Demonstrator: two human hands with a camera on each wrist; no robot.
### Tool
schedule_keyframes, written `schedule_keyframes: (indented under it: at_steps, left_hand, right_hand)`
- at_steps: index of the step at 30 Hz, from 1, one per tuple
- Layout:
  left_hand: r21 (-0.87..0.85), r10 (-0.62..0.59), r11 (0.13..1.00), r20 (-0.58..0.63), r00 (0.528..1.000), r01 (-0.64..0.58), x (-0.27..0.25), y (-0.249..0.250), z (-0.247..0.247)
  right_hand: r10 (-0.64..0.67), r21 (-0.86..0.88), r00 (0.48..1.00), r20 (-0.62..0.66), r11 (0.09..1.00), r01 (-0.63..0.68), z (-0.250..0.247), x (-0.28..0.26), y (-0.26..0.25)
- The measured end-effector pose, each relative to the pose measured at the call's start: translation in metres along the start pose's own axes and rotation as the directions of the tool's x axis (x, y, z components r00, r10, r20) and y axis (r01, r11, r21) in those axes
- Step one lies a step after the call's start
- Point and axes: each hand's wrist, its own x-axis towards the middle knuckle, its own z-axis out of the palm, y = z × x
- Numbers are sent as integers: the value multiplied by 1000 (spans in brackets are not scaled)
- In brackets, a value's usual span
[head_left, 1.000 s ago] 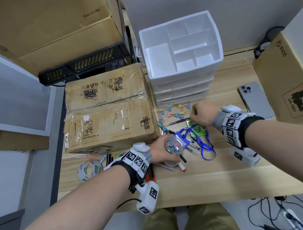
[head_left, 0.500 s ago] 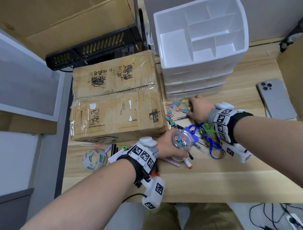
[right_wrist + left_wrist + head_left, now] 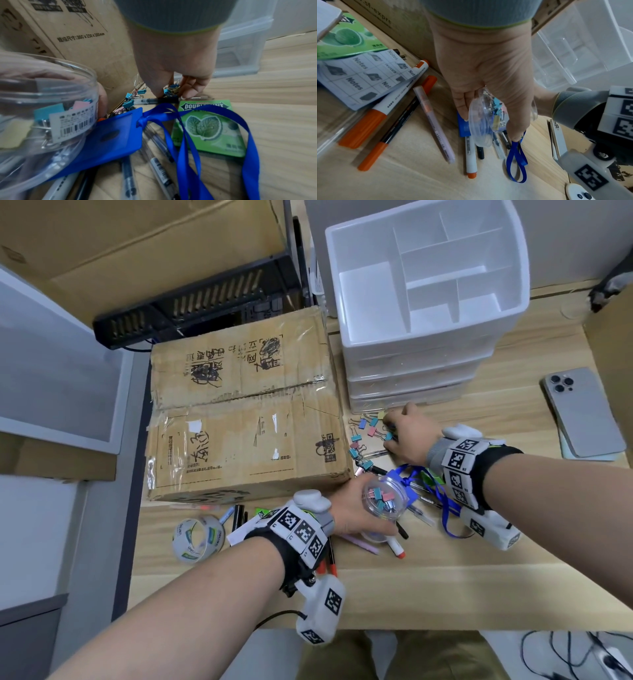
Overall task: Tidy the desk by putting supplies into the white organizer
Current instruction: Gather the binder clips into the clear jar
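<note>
While the left hand (image 3: 349, 508) wraps its fingers round a clear plastic jar (image 3: 385, 498) of binder clips, tilted mouth-up just above the desk (image 3: 428, 587), the right hand (image 3: 407, 436) reaches down with curled fingers pinching a cluster of loose binder clips (image 3: 171, 90) against the wood. More clips (image 3: 361, 436) lie scattered to the left of that pinch, hemmed in by the side wall of the cardboard box (image 3: 239, 419). Just beyond the right fingertips stands the front edge of the white organizer (image 3: 421, 302), its lowest drawer nearly touching the knuckles; its open top compartments sit well above both hands. Between the two grips lie a blue badge holder (image 3: 109, 135) with a lanyard (image 3: 188, 148) looping toward the right wrist, several pens (image 3: 154, 155), and a green gum pack (image 3: 207, 128) under the ribbon. Below the jar a marker with an orange tip (image 3: 471, 155) and a pink pen (image 3: 435, 125) crowd the surface. Bare wood opens to the right of the right hand, up to the phone (image 3: 582, 412), and toward the near desk edge. A tape roll (image 3: 197, 537) sits left of the left wrist.
</note>
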Motion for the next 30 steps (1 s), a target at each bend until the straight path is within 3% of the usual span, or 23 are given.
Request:
schedule_keyframes:
  at_steps: [11, 30]
  left_hand:
    - [6, -4, 1000, 21, 1000, 4, 0, 0, -1]
    - [2, 6, 1000, 25, 1000, -6, -2, 2, -3]
  right_hand:
    - [-90, -68, 995, -35, 994, 87, -2, 0, 3]
    - [-129, 22, 990, -56, 991, 130, 19, 3, -9]
